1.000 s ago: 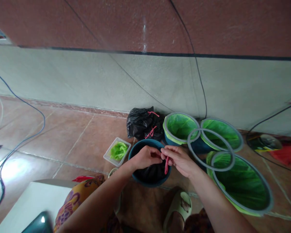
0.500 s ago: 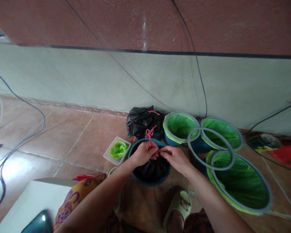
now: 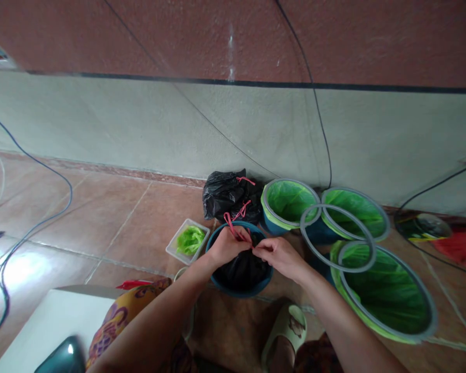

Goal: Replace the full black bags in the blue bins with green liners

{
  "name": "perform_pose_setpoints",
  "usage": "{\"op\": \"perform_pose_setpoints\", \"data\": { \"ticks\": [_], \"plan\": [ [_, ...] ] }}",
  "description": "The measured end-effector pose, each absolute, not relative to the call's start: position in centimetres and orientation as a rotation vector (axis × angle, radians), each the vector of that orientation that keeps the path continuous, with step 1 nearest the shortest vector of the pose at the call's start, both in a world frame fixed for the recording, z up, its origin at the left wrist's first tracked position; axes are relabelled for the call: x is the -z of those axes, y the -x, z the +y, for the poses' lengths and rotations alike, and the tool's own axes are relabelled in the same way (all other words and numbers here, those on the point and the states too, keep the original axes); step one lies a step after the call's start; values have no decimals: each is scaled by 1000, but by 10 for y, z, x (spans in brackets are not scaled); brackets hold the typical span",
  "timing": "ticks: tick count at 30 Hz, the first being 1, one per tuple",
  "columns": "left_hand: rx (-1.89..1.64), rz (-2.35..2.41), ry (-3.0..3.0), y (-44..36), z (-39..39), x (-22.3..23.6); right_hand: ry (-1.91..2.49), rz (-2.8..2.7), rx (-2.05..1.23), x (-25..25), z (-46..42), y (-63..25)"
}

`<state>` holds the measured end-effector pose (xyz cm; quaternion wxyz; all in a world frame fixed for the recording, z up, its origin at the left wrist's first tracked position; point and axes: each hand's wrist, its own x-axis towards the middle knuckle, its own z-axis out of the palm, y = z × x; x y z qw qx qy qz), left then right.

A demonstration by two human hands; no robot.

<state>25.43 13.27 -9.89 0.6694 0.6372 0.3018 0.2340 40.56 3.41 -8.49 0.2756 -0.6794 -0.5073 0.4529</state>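
A blue bin point(image 3: 241, 293) stands on the floor before me with a black garbage bag point(image 3: 243, 272) in it. Over the bin, my left hand point(image 3: 231, 243) is closed on the bag's pink drawstring point(image 3: 229, 220), whose loop sticks up past the fingers. My right hand point(image 3: 274, 252) pinches at the bag's gathered neck, close to the left fingertips; the string's end between its fingers is mostly hidden. Behind the bin, filled black bags point(image 3: 223, 194) with pink ties rest against the wall.
To the right stand bins lined with green bags point(image 3: 388, 290), a loose grey ring point(image 3: 306, 241) lying across them. A clear tray point(image 3: 173, 248) holding a green bag is left of the blue bin. Cables point(image 3: 68, 191) trail over the floor; a white stool-like surface point(image 3: 58, 316) is at lower left.
The drawstring loop has tipped left and lower as my left hand turned over it. My right hand has shifted slightly and stays close to the left fingers.
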Motion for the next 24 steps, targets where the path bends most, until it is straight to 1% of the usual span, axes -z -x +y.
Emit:
{"op": "perform_pose_setpoints", "data": {
  "ticks": [4,10,13,17,24],
  "plan": [
    [-516,671,-1695,-254,133,96,1903,-1370,-1120,87,36,-407],
    [-592,645,-1884,-253,127,99,1881,-1281,-989,97,38,-409],
    [-665,625,-1910,-255,122,103,1840,-1263,-1018,100,40,-405],
    [-734,689,-1841,-258,117,104,1777,-1161,-1165,95,40,-399],
    [-629,754,-1737,-255,120,107,1733,-1039,-1252,85,37,-400]
  ]
}}
